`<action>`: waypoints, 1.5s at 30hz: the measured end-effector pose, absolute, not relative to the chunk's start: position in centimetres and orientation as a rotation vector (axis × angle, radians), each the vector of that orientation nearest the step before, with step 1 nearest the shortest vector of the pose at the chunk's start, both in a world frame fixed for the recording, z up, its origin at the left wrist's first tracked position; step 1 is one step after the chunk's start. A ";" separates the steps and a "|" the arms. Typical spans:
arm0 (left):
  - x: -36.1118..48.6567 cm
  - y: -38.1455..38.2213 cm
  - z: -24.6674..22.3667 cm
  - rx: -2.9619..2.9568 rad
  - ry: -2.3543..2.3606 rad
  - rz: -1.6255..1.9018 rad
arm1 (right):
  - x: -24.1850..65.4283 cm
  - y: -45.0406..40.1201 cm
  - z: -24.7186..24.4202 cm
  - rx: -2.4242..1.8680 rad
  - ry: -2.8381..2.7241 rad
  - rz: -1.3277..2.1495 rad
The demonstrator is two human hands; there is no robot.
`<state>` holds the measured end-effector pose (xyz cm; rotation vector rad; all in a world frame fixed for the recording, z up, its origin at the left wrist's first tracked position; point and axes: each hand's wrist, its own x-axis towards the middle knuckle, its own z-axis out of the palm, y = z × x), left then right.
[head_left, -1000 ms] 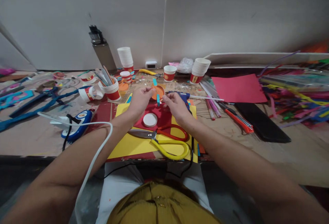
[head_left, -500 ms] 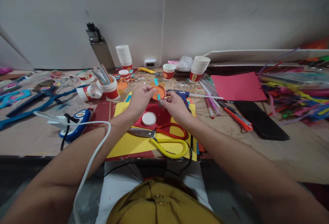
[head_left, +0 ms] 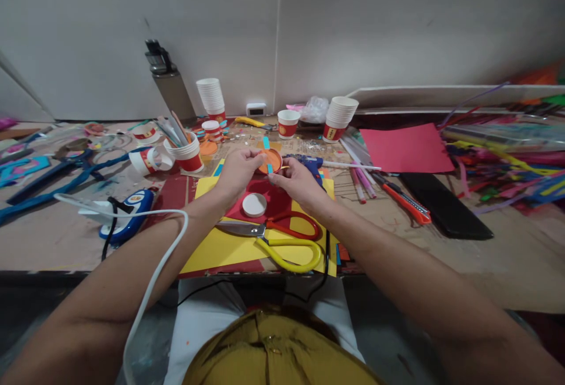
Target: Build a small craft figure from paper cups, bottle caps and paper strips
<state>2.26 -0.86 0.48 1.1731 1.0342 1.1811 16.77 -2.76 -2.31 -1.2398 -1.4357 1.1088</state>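
Between my two hands is a round orange disc point(head_left: 274, 160) with a dark red rim and light-blue strips at its top and bottom. My left hand point(head_left: 241, 172) pinches the disc's left edge, and my right hand point(head_left: 299, 182) has its fingers closed on the lower right edge near the lower strip. Below them a small white round lid point(head_left: 254, 205) lies on red paper point(head_left: 282, 198), over yellow sheets point(head_left: 207, 246). Large scissors point(head_left: 289, 238) with one red and one yellow handle rest in front of the lid. A blue glue gun point(head_left: 311, 163) is partly hidden behind my right hand.
Pencils stand in a cup stack point(head_left: 189, 155) at the left, near a blue-and-white device point(head_left: 135, 208) with a white cable. More cups point(head_left: 288, 124) line the back. Toward the right are a red cutter point(head_left: 406, 201), a black phone point(head_left: 445, 205) and pink paper point(head_left: 406, 148).
The disc has turned a little, and its lower blue strip shows more fully beside my right fingers. Both hands still hold it. The whole view has shifted slightly.
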 end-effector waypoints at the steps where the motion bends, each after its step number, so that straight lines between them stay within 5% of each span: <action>1: 2.3 -0.9 0.6 1.158 1.041 1.161 | 17.0 -2.8 -2.0 -1.249 -1.437 1.109; 22: 2.0 -1.6 0.4 1.277 1.008 0.831 | 19.2 -1.8 0.8 -1.313 -1.429 0.907; 45: 2.3 -1.9 0.6 1.257 1.000 0.743 | 18.6 -1.8 -0.6 -1.184 -1.174 1.144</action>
